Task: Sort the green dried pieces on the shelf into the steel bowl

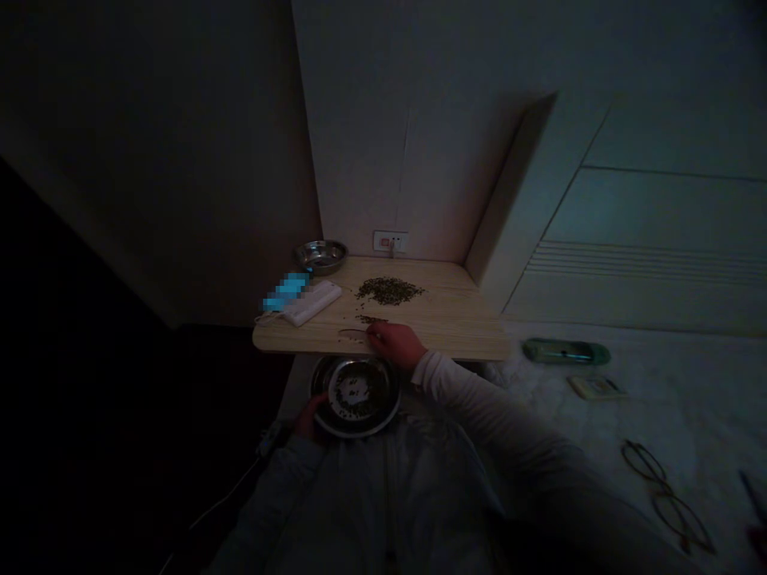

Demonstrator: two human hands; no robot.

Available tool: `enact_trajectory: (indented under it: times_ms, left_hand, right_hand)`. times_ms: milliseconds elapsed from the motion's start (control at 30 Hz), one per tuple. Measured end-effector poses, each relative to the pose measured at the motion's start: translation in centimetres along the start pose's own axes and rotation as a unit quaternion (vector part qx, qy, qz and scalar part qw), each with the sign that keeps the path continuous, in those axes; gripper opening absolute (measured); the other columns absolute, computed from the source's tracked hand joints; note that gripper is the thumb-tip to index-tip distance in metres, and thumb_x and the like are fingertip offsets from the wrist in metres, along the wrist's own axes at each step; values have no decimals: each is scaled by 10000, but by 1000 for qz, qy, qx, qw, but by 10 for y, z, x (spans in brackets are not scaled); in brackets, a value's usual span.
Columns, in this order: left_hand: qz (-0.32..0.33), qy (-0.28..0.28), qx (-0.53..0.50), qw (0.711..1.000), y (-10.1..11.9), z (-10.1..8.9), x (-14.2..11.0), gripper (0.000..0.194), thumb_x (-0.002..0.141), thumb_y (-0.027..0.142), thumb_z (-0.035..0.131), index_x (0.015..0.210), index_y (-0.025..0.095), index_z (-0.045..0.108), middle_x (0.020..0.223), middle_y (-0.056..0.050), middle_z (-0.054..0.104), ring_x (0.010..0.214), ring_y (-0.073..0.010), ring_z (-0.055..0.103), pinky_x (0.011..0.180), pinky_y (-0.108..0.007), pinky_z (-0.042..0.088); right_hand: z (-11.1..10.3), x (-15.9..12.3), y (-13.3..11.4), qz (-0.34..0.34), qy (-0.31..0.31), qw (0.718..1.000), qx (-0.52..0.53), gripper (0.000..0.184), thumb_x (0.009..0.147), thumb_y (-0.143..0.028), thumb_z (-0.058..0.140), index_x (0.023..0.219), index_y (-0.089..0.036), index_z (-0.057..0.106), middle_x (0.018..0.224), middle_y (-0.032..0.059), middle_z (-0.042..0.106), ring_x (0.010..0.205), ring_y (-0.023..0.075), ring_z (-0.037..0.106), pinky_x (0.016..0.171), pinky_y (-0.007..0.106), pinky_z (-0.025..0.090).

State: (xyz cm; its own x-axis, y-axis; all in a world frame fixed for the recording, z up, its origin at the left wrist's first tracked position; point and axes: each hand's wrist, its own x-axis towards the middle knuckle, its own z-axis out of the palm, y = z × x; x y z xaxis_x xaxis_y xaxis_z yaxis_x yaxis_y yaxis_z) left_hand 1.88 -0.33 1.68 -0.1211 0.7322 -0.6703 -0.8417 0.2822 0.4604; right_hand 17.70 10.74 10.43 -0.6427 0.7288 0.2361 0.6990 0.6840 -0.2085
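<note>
Below the table's front edge, my left hand (310, 417) grips the left rim of a round metal bowl (358, 432). Small dark grains, like beans, lie scattered over the bowl's bottom. My right hand (395, 343) rests low over the front of the wooden table, fingers closed. A thin curved strip (353, 331) reaches left out of its fingers; the dim light hides what kind of thing it is. Just beyond the fingers lies a small line of grains (375, 319). Farther back on the table spreads a larger pile of the same grains (389, 291).
A second metal bowl (322, 256) stands at the table's (443, 335) back left, near a white power strip (312, 303) and a blurred blue patch. A wall socket (391, 240) is behind. On the right bed (575, 415) lie a green case (566, 351), a small flat box (596, 388) and glasses (665, 491).
</note>
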Motion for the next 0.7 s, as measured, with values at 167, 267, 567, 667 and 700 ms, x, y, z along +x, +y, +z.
enact_trajectory:
  times_ms: [167, 267, 567, 667, 700]
  left_hand:
    - [25, 45, 12, 999, -1, 10, -5, 199, 676, 116, 428, 711, 154, 620, 447, -18, 599, 605, -176, 594, 680, -298, 443]
    - [42, 51, 14, 998, -1, 10, -5, 195, 673, 106, 431, 669, 165, 616, 452, -8, 598, 607, -165, 593, 691, -290, 439]
    - [53, 53, 11, 997, 0, 6, -3, 198, 641, 64, 451, 709, 142, 620, 469, -12, 606, 621, -164, 594, 696, -291, 437]
    - [37, 70, 13, 997, 0, 9, -4, 194, 648, 84, 444, 707, 132, 623, 439, -23, 595, 606, -179, 596, 659, -302, 454]
    - [33, 74, 17, 997, -1, 10, -4, 192, 652, 92, 440, 699, 127, 623, 438, -29, 595, 606, -183, 596, 649, -305, 458]
  right_hand:
    - [0, -6, -2, -20, 3, 1000, 6, 258, 783, -300, 326, 929, -205, 517, 867, 37, 592, 738, 132, 536, 639, 230, 364]
    - [-1, -10, -4, -40, 1, 999, 13, 246, 781, -290, 336, 912, -199, 523, 856, 38, 591, 745, 122, 529, 642, 218, 351]
    - [-4, -18, -8, -52, -7, 997, 58, 219, 773, -280, 356, 878, -186, 523, 808, 25, 587, 701, 104, 516, 621, 197, 336]
    - [-4, -9, -4, 1, 12, 997, 70, 234, 775, -284, 347, 890, -169, 515, 780, 33, 582, 656, 101, 505, 600, 199, 334]
    - [-4, -5, -2, 19, 22, 997, 68, 236, 775, -283, 346, 894, -164, 512, 779, 38, 580, 657, 103, 502, 601, 201, 332]
